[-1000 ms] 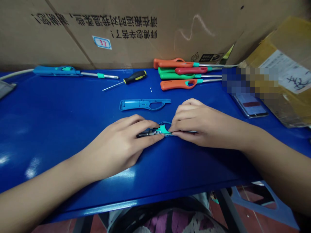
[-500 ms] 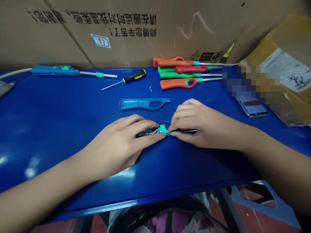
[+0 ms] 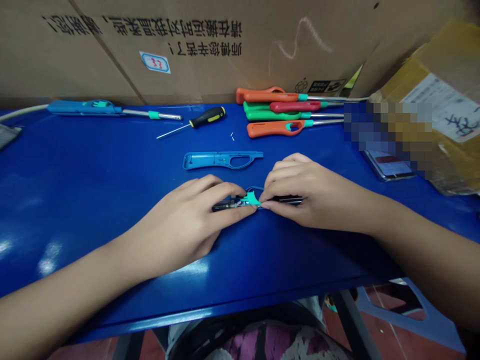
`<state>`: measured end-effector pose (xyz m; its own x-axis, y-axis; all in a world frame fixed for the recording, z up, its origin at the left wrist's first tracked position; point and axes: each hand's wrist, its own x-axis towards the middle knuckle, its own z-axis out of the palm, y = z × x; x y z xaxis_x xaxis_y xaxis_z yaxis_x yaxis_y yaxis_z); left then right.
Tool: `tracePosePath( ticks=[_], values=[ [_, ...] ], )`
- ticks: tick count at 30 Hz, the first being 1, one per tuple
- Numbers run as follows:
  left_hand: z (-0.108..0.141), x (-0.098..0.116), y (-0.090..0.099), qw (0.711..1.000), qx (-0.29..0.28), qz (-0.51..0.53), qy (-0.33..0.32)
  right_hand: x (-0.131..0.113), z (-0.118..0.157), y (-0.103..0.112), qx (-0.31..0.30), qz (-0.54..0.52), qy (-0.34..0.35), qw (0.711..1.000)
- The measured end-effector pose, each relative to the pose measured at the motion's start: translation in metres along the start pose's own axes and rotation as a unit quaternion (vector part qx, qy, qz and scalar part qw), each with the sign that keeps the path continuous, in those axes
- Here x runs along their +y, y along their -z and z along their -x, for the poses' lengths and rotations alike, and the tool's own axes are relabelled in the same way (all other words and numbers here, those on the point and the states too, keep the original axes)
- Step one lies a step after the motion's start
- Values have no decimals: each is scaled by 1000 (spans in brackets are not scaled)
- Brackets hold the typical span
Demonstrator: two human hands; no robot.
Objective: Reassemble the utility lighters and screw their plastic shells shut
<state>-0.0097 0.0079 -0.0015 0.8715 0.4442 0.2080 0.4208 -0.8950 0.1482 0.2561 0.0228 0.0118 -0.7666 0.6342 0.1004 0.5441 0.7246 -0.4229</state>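
Note:
An opened gas lighter lies under both my hands, its teal trigger (image 3: 252, 198) showing between my fingertips. My left hand (image 3: 195, 212) is closed on the lighter's body, thumb and index finger at the trigger's left side. Between those fingers a dark inner part (image 3: 224, 204) is visible. My right hand (image 3: 296, 190) pinches at the trigger's right edge, and a dark rod (image 3: 290, 200) passes beneath its fingers. Much of the lighter's lower shell is hidden by my hands. Just beyond lies the loose blue half shell (image 3: 221, 160), its inside facing up.
A screwdriver (image 3: 198, 121) and tiny white bits (image 3: 232, 136) lie farther back. Several lighters (image 3: 275, 129) are stacked at the back right, near a phone (image 3: 390, 162) and a taped parcel (image 3: 442, 100). A blue lighter (image 3: 86, 108) lies back left, against a cardboard box (image 3: 210, 75).
Both hands stay almost in place on the lighter. The right fingertips have shifted very slightly left against the trigger; the other objects look unmoved.

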Motion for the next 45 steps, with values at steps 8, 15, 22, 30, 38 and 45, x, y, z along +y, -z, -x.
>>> tracePosePath(
  ticks=[8,15,22,30,38,45],
  values=[
    [0,-2,-1,1000,11,2,-1,1,-1,-2,4,-20,-13,1000],
    [1,-1,-1,1000,17,3,-1,0,-1,-3,12,-19,-10,1000],
    [-1,-1,-1,1000,13,-7,-5,-1,-2,-4,9,-21,-24,999],
    [1,-1,-2,1000,22,2,-3,-2,0,-3,5,-14,-30,999],
    [1,-1,-2,1000,15,-2,-3,-2,-1,-4,5,-20,-32,999],
    [1,-2,-3,1000,19,-4,-3,1,-1,-2,8,-31,-27,999]
  ],
)
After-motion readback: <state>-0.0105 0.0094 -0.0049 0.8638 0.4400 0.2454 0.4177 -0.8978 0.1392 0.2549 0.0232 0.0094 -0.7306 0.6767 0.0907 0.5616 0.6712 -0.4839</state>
